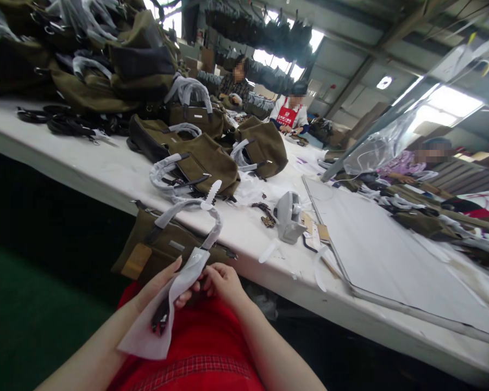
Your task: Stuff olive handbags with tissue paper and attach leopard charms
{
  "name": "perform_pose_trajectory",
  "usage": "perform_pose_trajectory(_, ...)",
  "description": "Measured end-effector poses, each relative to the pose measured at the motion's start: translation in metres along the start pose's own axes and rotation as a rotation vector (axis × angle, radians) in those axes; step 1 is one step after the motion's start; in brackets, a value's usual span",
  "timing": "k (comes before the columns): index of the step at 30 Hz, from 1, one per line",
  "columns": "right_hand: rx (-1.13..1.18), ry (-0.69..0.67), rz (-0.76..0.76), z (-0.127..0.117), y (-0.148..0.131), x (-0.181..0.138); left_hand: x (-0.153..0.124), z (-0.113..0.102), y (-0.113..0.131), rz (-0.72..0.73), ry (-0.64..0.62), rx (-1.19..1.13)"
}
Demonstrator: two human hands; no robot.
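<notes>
Left hand [163,290] fingers curled narrow, cradling white wrap sheet [155,326] around dark strap end [161,319] under the fingertips. Right hand [224,282] pinching wrapped handle [204,239] just above the fingertips. Olive bag [155,247] beyond the fingers, on table edge [269,266].

We hold a white wrapping sheet [155,326] around a bag strap with our left hand [163,288], while our right hand [222,282] pinches the wrapped handle [195,214] of the olive bag [158,247] hanging over the white table [106,174]. A small grey fan [289,217] stands nearby.
</notes>
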State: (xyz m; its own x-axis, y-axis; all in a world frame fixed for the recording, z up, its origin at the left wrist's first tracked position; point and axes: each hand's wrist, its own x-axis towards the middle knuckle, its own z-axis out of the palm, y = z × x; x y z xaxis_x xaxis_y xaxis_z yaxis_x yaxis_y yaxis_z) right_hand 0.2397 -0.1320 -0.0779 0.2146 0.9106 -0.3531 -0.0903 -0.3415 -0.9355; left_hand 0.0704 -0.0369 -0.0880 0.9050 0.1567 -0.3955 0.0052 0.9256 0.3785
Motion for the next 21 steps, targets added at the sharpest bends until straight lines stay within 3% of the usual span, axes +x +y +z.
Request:
perform_pose_trajectory(3,0.076,-0.156,0.058,0.004,0.002,-0.007,-0.026,0.009,0.001,-0.002,0.259,0.235)
perform_pose_trajectory(5,0.113,-0.22,0.107,0.013,0.006,-0.007,-0.041,0.015,0.0,0.027,0.348,0.44)
perform_pose_trajectory(10,0.068,-0.185,0.138,0.039,0.013,0.004,-0.055,0.016,0.0,0.127,0.437,0.934)
perform_pose_trajectory(15,-0.027,-0.053,0.016,0.055,0.016,0.009,-0.053,0.022,-0.001,0.217,0.566,1.474)
perform_pose_trajectory(18,-0.052,-0.035,-0.022,0.058,0.018,0.008,-0.055,0.027,-0.002,0.23,0.635,1.636)
perform_pose_trajectory(21,-0.026,-0.088,0.043,0.059,0.019,0.006,-0.059,0.029,-0.001,0.244,0.623,1.688)
